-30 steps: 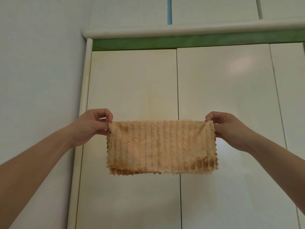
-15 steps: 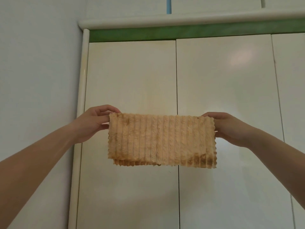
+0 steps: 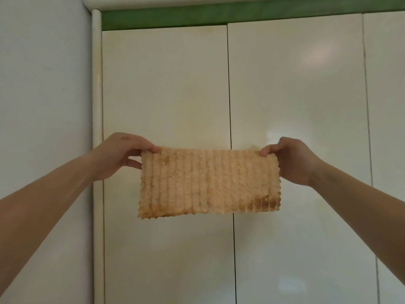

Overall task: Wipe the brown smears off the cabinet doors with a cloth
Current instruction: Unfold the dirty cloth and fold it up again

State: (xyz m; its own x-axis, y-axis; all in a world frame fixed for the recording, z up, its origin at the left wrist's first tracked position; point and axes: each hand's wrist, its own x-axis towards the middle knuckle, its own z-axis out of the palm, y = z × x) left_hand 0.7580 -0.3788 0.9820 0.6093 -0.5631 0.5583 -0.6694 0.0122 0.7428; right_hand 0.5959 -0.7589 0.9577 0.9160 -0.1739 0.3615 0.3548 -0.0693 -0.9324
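We hold the cloth point(image 3: 209, 183) up in front of us with both arms stretched out, so that it hangs flat in the air before the cabinet doors point(image 3: 166, 95). Our left hand point(image 3: 119, 155) pinches the top left corner, thumb and fingertips curled onto the upper edge, and our right hand point(image 3: 291, 160) pinches the top right corner the same way. The cloth is tan and ribbed, folded double, with its ribs running up and down and a zigzag edge on each side. Darker brown staining shows along its lower right edge and a small brown mark sits near the top left. It covers the seam point(image 3: 229, 84) between the two cream doors. A green strip point(image 3: 241, 13) runs above the doors, a rounded post point(image 3: 97, 84) stands at their left, and a pale wall point(image 3: 43, 84) lies beyond it.
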